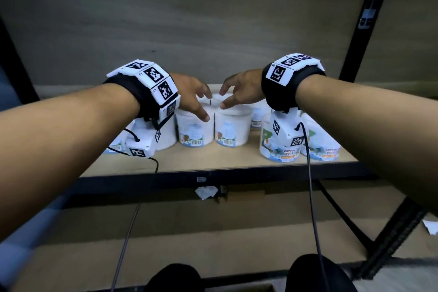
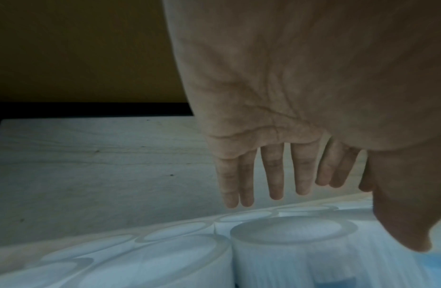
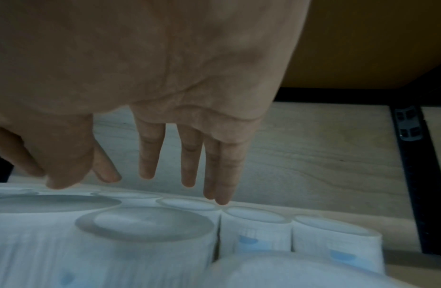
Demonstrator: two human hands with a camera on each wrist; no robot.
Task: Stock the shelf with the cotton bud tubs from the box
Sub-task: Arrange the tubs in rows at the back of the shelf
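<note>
Several white cotton bud tubs stand in rows on the wooden shelf (image 1: 208, 161). Two front tubs (image 1: 194, 129) (image 1: 233, 128) sit side by side at the middle. My left hand (image 1: 192, 97) hovers just above the left one, fingers (image 2: 275, 175) straight and spread, holding nothing. My right hand (image 1: 237, 91) hovers above the right one, fingers (image 3: 148, 154) straight and spread, also empty. In the wrist views the tub lids (image 2: 293, 230) (image 3: 145, 224) lie just below the fingertips, with a small gap. Two more tubs (image 1: 282, 147) (image 1: 324, 147) with "cotton buds" labels stand at the front right.
The shelf's plywood back wall (image 1: 189, 38) is close behind the tubs. A black upright post (image 1: 360, 35) bounds the shelf on the right, another on the left. Bare shelf board lies in front of the tubs. A lower shelf (image 1: 213, 232) and a cardboard box edge (image 1: 239, 288) are below.
</note>
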